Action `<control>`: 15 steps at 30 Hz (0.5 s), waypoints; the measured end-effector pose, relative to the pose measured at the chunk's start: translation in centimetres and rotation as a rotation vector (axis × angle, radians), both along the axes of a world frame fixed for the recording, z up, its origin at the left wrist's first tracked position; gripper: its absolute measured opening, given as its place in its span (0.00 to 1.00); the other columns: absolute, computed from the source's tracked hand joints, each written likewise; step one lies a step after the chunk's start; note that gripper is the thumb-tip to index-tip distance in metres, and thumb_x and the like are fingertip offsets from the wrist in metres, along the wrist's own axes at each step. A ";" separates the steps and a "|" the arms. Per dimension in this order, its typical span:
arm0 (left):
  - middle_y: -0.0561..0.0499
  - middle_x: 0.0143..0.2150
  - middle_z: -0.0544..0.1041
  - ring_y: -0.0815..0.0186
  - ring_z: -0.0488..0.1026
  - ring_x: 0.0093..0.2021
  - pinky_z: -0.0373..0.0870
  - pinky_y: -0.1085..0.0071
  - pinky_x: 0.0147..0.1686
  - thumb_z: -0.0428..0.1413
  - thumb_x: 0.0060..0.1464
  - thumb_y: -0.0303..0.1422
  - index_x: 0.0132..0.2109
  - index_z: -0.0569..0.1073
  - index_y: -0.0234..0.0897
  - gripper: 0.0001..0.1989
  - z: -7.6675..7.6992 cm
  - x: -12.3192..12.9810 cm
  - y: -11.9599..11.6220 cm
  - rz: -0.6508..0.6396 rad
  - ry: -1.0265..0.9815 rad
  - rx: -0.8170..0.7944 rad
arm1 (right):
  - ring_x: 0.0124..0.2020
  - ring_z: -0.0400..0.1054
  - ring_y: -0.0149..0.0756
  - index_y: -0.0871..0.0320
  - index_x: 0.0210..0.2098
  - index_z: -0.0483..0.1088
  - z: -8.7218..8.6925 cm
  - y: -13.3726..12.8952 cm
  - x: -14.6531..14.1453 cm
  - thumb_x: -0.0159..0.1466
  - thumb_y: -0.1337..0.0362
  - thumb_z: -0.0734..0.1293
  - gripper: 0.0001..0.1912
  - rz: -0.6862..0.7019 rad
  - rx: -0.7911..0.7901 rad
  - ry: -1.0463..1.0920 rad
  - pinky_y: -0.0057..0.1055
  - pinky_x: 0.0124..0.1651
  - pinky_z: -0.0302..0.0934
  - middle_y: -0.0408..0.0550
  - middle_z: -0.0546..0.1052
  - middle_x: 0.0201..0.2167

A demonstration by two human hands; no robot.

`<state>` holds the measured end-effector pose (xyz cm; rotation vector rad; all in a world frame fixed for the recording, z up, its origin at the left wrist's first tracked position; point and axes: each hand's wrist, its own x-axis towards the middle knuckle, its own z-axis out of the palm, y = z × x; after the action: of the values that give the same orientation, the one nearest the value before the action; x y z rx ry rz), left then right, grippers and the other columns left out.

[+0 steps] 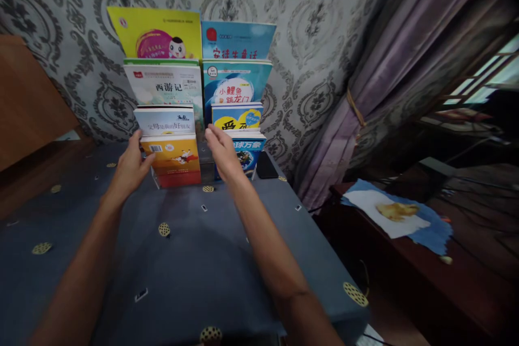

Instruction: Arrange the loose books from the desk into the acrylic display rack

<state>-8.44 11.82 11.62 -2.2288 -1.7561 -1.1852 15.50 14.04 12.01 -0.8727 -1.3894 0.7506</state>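
Observation:
Two columns of picture books stand in stepped rows in a clear rack on the cloth-covered table. My left hand is at the left edge of the left column, fingers along the side and thumb apart, by the orange-and-red book and the pale blue book. My right hand reaches between the columns, fingers stretched out, partly covering the yellow-and-blue book and the blue globe book. Behind stand a white book, a yellow-green book and two blue books.
A black phone lies right of the rack. Patterned wallpaper backs the table. To the right hang a tied purple curtain and a dark red side table bearing blue and white cloths. A wooden panel stands left.

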 end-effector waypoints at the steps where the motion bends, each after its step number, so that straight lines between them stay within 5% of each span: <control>1: 0.39 0.62 0.71 0.51 0.75 0.53 0.73 0.53 0.55 0.55 0.57 0.36 0.69 0.54 0.37 0.35 -0.1 0.0 0.1 0.017 -0.008 -0.008 | 0.65 0.64 0.47 0.58 0.63 0.65 -0.3 -0.1 -0.9 0.71 0.49 0.59 0.27 -0.039 -0.015 -0.018 0.52 0.66 0.58 0.57 0.73 0.61; 5: 0.39 0.54 0.76 0.55 0.78 0.42 0.75 0.56 0.48 0.54 0.57 0.37 0.68 0.56 0.35 0.34 -0.6 -0.1 0.3 0.072 -0.003 -0.044 | 0.68 0.59 0.51 0.60 0.66 0.61 -1.7 -1.0 -4.1 0.71 0.43 0.55 0.35 -0.095 -0.120 -0.075 0.54 0.69 0.52 0.60 0.70 0.63; 9: 0.40 0.52 0.78 0.55 0.79 0.43 0.75 0.58 0.46 0.52 0.57 0.37 0.68 0.56 0.33 0.33 -0.9 0.1 0.3 0.087 -0.008 -0.063 | 0.69 0.58 0.49 0.63 0.69 0.54 -2.9 -2.1 -5.6 0.69 0.41 0.56 0.39 -0.111 -0.143 -0.085 0.47 0.70 0.51 0.62 0.65 0.67; 15: 0.42 0.52 0.79 0.54 0.79 0.47 0.75 0.63 0.46 0.52 0.56 0.36 0.66 0.58 0.34 0.32 -0.8 0.4 0.1 0.080 -0.031 -0.065 | 0.67 0.60 0.48 0.64 0.67 0.54 -4.2 -2.2 -5.9 0.65 0.55 0.65 0.35 -0.177 -0.171 -0.257 0.42 0.68 0.54 0.62 0.66 0.66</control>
<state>-8.01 11.97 10.87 -2.1631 -1.9025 -1.1695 9.55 11.84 7.84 -1.2451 -1.4630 0.6438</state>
